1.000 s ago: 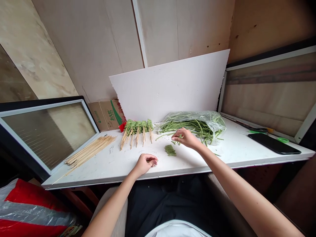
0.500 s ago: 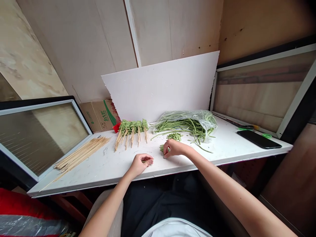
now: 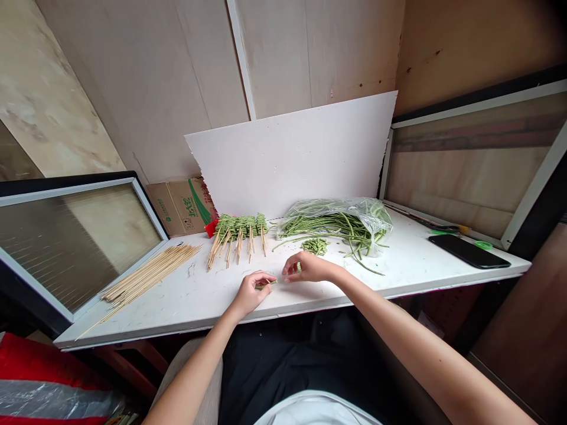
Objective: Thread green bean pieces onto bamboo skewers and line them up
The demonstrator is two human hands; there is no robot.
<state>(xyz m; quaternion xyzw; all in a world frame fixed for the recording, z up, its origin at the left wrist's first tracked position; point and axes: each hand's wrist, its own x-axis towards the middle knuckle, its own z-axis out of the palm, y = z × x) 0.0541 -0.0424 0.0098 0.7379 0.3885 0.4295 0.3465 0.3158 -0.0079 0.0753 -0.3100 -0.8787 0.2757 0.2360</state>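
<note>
On the white table [image 3: 186, 298], my left hand [image 3: 251, 290] is curled in a pinch on short cut green bean pieces [image 3: 264, 284] near the front edge. My right hand [image 3: 305, 267] sits just to its right, fingers bent, with a bit of green bean showing under them. A small heap of cut bean pieces [image 3: 314, 245] lies just beyond my right hand. Long green beans in a clear plastic bag [image 3: 341, 224] lie farther back. Finished bean skewers [image 3: 239, 231] are fanned out at the back left.
Bare bamboo skewers [image 3: 148, 275] lie in a loose bundle at the left. A cardboard box [image 3: 181, 206] and a white board [image 3: 292, 156] stand at the back. A black phone [image 3: 468, 251] and scissors [image 3: 436, 227] rest at the right. A framed glass pane [image 3: 75, 230] leans at the left.
My right hand came back from the bag of long beans toward me and now sits close beside my left hand. The left hand has barely moved.
</note>
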